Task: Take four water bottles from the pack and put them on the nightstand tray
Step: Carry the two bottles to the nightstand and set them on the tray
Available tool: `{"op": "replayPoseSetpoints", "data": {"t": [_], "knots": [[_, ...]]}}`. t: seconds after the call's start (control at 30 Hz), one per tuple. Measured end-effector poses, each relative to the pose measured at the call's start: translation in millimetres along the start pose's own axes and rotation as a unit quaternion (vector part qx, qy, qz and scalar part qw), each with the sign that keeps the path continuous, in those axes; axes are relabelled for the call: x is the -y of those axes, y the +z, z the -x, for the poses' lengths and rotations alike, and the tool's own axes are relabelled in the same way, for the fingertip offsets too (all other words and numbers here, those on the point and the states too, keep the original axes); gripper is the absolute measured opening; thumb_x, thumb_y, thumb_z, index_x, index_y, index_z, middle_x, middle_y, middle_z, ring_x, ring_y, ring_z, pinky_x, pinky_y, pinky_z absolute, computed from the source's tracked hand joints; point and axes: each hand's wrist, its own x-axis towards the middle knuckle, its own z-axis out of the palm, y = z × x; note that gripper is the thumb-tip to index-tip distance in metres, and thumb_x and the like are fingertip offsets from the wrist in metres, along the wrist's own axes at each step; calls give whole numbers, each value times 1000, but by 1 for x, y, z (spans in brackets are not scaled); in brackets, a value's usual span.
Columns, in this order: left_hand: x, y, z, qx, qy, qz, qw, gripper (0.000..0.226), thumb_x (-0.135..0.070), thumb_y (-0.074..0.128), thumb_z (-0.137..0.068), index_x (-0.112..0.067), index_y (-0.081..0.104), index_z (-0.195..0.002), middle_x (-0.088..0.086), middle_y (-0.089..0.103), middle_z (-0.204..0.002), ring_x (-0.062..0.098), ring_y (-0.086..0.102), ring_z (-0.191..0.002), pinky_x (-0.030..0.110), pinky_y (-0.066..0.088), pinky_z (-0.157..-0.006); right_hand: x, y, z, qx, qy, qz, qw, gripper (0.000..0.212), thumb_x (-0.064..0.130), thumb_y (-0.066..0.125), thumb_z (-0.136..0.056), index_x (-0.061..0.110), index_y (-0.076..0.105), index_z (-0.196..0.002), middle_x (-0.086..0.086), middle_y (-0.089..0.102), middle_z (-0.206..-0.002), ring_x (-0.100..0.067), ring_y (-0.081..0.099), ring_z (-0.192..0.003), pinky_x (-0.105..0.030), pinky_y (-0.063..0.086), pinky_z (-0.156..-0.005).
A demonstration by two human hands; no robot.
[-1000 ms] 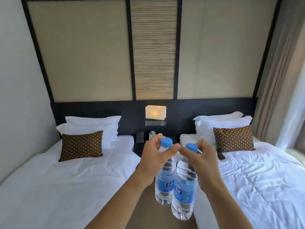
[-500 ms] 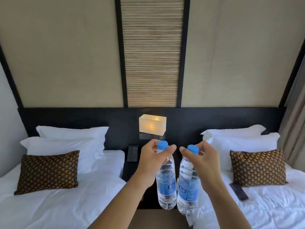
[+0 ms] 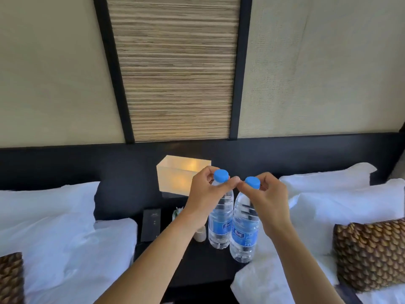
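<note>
I hold two clear water bottles with blue caps and blue labels, both upright, side by side over the dark nightstand (image 3: 197, 268). My left hand (image 3: 205, 194) grips the neck of the left bottle (image 3: 220, 224) just under its cap. My right hand (image 3: 270, 202) grips the neck of the right bottle (image 3: 243, 235) the same way. The bottles hang close together, their bases just above the nightstand top. I see no tray and no pack in this view.
A lit box lamp (image 3: 177, 175) sits on the dark headboard behind the bottles. A black remote (image 3: 151, 224) and a small jar (image 3: 200, 234) lie on the nightstand. White beds with pillows flank it; a brown patterned cushion (image 3: 370, 253) lies on the right bed.
I have moved closer to the nightstand between the beds. Both bottles now hang over its top, and my hands keep the same grip.
</note>
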Motion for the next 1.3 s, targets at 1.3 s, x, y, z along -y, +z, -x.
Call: {"op": "replayPoseSetpoints", "data": {"t": [1.3], "knots": [[764,72,-402,-11,141,-105,984,22,-36,75,-90,-18,63,-96,-7,65,-81,-3,56,-65,11,47,-61,-772,298,-300,-69,-87,21,994,41,42,83,-77,7,62,-83,-8,68,-72,-25,66,-63,-38,59,-61]]}}
